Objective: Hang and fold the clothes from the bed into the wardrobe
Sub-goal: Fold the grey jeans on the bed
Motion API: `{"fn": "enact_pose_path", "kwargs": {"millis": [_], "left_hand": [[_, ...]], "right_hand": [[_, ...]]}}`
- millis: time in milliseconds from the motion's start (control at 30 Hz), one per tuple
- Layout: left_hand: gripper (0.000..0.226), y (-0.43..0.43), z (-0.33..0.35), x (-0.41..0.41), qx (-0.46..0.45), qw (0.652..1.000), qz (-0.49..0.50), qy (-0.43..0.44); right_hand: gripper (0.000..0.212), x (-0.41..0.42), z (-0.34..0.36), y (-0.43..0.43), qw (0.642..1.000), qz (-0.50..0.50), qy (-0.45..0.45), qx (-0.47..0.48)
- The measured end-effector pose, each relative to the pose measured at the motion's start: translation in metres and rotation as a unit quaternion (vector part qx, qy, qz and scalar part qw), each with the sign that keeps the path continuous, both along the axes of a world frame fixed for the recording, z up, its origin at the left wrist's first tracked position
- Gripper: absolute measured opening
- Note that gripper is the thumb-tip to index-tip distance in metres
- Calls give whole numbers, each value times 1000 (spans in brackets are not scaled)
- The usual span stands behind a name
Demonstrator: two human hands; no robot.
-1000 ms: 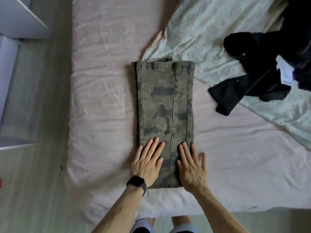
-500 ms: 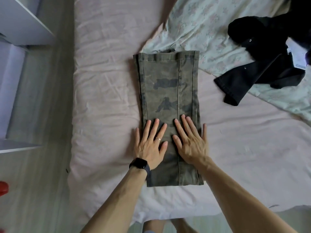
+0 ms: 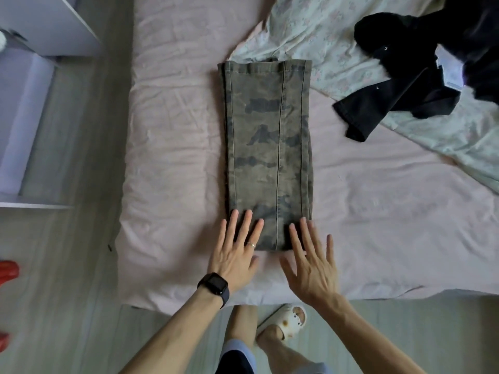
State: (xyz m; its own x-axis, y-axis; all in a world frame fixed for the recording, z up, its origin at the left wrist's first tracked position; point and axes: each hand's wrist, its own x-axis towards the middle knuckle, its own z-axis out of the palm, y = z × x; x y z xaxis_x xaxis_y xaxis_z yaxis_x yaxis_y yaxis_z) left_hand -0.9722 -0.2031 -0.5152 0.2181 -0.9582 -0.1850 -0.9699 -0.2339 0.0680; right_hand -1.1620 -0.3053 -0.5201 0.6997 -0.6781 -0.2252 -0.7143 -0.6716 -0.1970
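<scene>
Where black garment (image 3: 405, 99) lies, its label (image 3: 451, 72) is unreadable.

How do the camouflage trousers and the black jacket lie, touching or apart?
Apart. The head view shows a strip of bare pink sheet and flowered quilt between the trousers and the nearest sleeve of the jacket.

Floor (image 3: 81, 265): grey wood-look planks along the left side and the near edge of the bed (image 3: 189, 296). Bed: covered by a creased pale pink sheet (image 3: 167, 157); a pale green flowered blanket (image 3: 310, 31) lies across its far right part. Left edge — a white shelf unit (image 3: 67, 25) with open compartments. Near left — a red object (image 3: 8, 271), cut off by the frame. Light: soft and even.
</scene>
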Motion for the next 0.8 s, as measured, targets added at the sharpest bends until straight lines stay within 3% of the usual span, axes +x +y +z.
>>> {"fn": "enact_pose_path", "kwargs": {"millis": [133,300,400,500,633,800], "left_hand": [[67,-12,3,-3,34,997,16,-68],[48,-21,-6,5,51,988,-65,-133],[48,-24,-6,7,95,978,-95,-158],[57,-39,10,6,135,975,-62,-163],[56,-50,29,6,223,973,-36,-52],[61,-47,76,4,210,978,-2,2]], "right_hand": [[90,6,-2,-1,999,42,25,-7],[71,26,-7,-16,997,54,47,-43],[71,28,-7,-17,996,58,68,6],[76,27,-5,-33,990,81,96,58],[72,17,14,-48,984,121,111,64],[60,10,56,-45,986,126,69,83]]}}
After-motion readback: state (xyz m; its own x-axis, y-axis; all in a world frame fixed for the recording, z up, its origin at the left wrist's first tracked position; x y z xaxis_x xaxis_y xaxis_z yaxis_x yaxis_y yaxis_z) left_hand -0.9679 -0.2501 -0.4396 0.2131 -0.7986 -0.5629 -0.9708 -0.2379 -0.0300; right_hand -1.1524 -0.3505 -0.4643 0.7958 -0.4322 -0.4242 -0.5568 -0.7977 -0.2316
